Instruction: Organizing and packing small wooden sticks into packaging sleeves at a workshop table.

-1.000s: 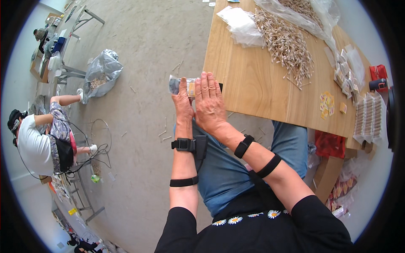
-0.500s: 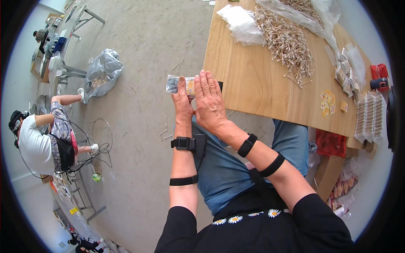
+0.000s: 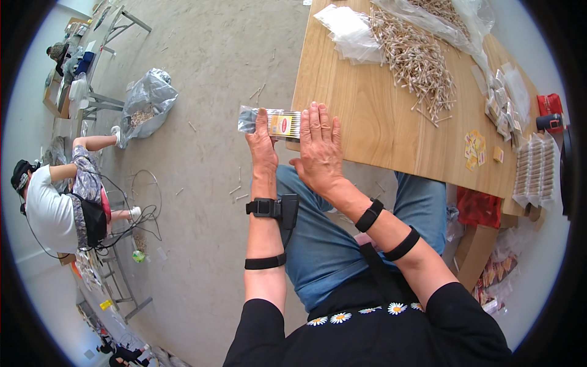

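My left hand grips a clear packet of cotton swabs, its thumb lying across the plastic. A yellow and red label shows through the packet's middle, with white swab tips in a row beside it. Flat plastic without swabs sticks out to the left of my thumb. My right hand lies flat, its long fingers side by side and its thumb apart, against the packet's right end and over the table corner. Whatever is under that palm is hidden.
The wooden table carries a heap of loose cotton swabs, empty clear bags, small yellow cards and filled packets. A grey sack stands on the floor. Another person is at the left.
My right hand has slid right across the packet, uncovering its label and swab tips. My left hand keeps its hold, barely shifted.
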Action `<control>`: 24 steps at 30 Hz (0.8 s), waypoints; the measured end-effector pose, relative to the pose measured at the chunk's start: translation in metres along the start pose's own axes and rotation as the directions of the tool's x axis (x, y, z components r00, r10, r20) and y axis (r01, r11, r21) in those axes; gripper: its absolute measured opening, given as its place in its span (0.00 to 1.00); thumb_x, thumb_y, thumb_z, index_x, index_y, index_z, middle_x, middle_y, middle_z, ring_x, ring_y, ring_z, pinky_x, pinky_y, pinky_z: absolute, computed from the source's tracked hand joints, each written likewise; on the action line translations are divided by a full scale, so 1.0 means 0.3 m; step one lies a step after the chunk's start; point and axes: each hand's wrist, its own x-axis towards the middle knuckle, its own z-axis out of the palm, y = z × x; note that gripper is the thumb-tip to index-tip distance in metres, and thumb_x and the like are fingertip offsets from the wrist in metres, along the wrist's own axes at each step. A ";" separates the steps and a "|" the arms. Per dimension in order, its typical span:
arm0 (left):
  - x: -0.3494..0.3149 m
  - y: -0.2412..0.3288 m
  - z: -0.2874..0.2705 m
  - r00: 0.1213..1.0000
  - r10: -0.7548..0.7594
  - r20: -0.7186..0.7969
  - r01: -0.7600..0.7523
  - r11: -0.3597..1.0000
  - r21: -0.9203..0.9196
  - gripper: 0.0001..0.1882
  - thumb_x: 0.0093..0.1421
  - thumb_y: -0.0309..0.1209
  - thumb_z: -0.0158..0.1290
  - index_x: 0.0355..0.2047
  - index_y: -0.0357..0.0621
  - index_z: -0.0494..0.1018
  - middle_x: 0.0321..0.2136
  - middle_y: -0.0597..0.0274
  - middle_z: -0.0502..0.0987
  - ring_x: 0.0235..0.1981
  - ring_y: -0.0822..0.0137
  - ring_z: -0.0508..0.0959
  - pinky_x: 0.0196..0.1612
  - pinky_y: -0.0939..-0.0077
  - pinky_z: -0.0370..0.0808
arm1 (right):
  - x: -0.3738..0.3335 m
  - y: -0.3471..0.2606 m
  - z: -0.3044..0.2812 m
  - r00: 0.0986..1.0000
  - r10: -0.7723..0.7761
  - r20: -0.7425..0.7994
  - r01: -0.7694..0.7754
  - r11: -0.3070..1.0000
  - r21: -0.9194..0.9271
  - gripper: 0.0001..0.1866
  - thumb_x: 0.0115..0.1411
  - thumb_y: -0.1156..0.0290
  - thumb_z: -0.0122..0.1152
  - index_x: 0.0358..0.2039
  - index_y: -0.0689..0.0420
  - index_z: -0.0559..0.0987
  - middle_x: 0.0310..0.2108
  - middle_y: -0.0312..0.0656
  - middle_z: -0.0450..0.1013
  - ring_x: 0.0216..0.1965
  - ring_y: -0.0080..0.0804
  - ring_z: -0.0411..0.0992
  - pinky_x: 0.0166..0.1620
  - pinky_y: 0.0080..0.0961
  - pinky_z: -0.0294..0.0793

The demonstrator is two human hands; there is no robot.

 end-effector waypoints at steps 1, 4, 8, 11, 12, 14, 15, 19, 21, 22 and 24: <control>0.001 0.000 -0.001 1.000 0.000 0.001 0.000 1.000 0.000 0.12 0.66 0.40 0.59 0.39 0.48 0.71 0.32 0.69 0.78 0.30 0.76 0.81 0.28 0.79 0.83 | 0.002 -0.003 0.001 1.000 0.008 0.004 -0.007 1.000 -0.026 0.60 0.41 0.58 0.78 0.69 0.68 0.54 0.72 0.58 0.47 0.75 0.53 0.41 0.73 0.52 0.37; 0.002 -0.008 -0.006 1.000 -0.002 -0.003 0.002 1.000 -0.006 0.12 0.65 0.39 0.59 0.39 0.48 0.71 0.32 0.70 0.77 0.30 0.76 0.81 0.28 0.79 0.82 | 0.000 -0.007 0.007 0.999 0.018 0.027 -0.017 0.999 -0.048 0.61 0.41 0.57 0.78 0.69 0.68 0.54 0.72 0.57 0.47 0.75 0.53 0.40 0.73 0.53 0.36; 0.004 -0.011 -0.005 1.000 0.003 -0.015 -0.004 1.000 -0.025 0.11 0.65 0.39 0.59 0.38 0.49 0.71 0.32 0.70 0.77 0.30 0.77 0.80 0.28 0.80 0.82 | -0.001 -0.012 0.009 0.999 0.022 0.041 -0.020 0.998 -0.061 0.61 0.41 0.56 0.78 0.69 0.68 0.54 0.72 0.57 0.46 0.75 0.53 0.39 0.73 0.54 0.35; 0.000 -0.014 0.000 1.000 0.014 -0.019 -0.015 1.000 -0.024 0.10 0.65 0.39 0.59 0.37 0.49 0.71 0.32 0.71 0.77 0.30 0.77 0.80 0.28 0.80 0.82 | -0.001 -0.012 0.013 0.999 0.021 0.036 -0.018 0.997 -0.081 0.61 0.41 0.56 0.78 0.70 0.67 0.54 0.73 0.55 0.45 0.75 0.53 0.38 0.73 0.55 0.35; -0.002 -0.017 0.001 1.000 0.024 -0.021 -0.024 1.000 -0.016 0.10 0.65 0.39 0.59 0.37 0.49 0.71 0.32 0.71 0.77 0.30 0.77 0.80 0.28 0.80 0.81 | -0.001 -0.012 0.015 0.999 0.024 0.040 -0.021 0.996 -0.086 0.61 0.42 0.56 0.78 0.70 0.67 0.54 0.73 0.54 0.45 0.75 0.53 0.37 0.73 0.55 0.35; -0.003 -0.021 0.003 0.999 0.033 -0.022 -0.033 0.999 -0.010 0.10 0.65 0.39 0.59 0.37 0.50 0.72 0.31 0.72 0.76 0.30 0.78 0.79 0.29 0.80 0.80 | 0.000 -0.013 0.016 0.999 0.029 0.044 -0.025 0.996 -0.090 0.60 0.42 0.56 0.77 0.70 0.66 0.54 0.73 0.54 0.44 0.75 0.52 0.37 0.73 0.56 0.35; -0.004 -0.022 0.002 0.999 0.043 -0.024 -0.044 0.999 -0.006 0.09 0.66 0.38 0.59 0.37 0.50 0.72 0.31 0.73 0.76 0.30 0.79 0.77 0.30 0.79 0.78 | 0.001 -0.015 0.015 0.999 0.026 0.047 -0.021 0.995 -0.098 0.60 0.43 0.56 0.77 0.70 0.66 0.54 0.73 0.53 0.44 0.75 0.52 0.37 0.73 0.56 0.35; -0.007 -0.018 0.004 0.998 0.038 -0.046 -0.038 0.999 0.006 0.09 0.66 0.39 0.59 0.37 0.50 0.72 0.32 0.74 0.76 0.31 0.80 0.77 0.30 0.79 0.78 | 0.003 -0.020 0.018 0.999 0.022 0.045 -0.017 0.993 -0.116 0.59 0.43 0.56 0.77 0.70 0.65 0.54 0.73 0.52 0.44 0.75 0.52 0.38 0.73 0.56 0.35; -0.009 -0.008 0.004 0.999 0.037 -0.032 -0.037 0.999 0.008 0.11 0.66 0.41 0.58 0.38 0.49 0.72 0.31 0.72 0.77 0.30 0.77 0.79 0.30 0.79 0.81 | 0.003 -0.018 0.019 0.999 0.022 0.041 -0.018 0.993 -0.114 0.59 0.43 0.56 0.77 0.70 0.65 0.54 0.73 0.52 0.45 0.75 0.52 0.38 0.73 0.56 0.35; -0.012 -0.005 0.005 0.999 0.038 -0.032 -0.037 0.999 0.009 0.11 0.66 0.41 0.58 0.38 0.49 0.72 0.31 0.72 0.77 0.30 0.77 0.79 0.30 0.79 0.81 | 0.003 -0.018 0.020 0.999 0.021 0.039 -0.017 0.994 -0.111 0.59 0.43 0.56 0.77 0.70 0.65 0.54 0.73 0.51 0.45 0.75 0.52 0.38 0.73 0.56 0.35; -0.020 0.010 0.023 0.998 0.028 -0.049 -0.030 0.999 -0.043 0.11 0.66 0.41 0.59 0.38 0.50 0.72 0.32 0.73 0.76 0.31 0.79 0.78 0.29 0.80 0.78 | 0.003 -0.009 0.025 0.999 0.022 0.029 -0.018 0.992 -0.124 0.59 0.43 0.57 0.77 0.70 0.65 0.54 0.73 0.51 0.45 0.75 0.52 0.38 0.73 0.56 0.35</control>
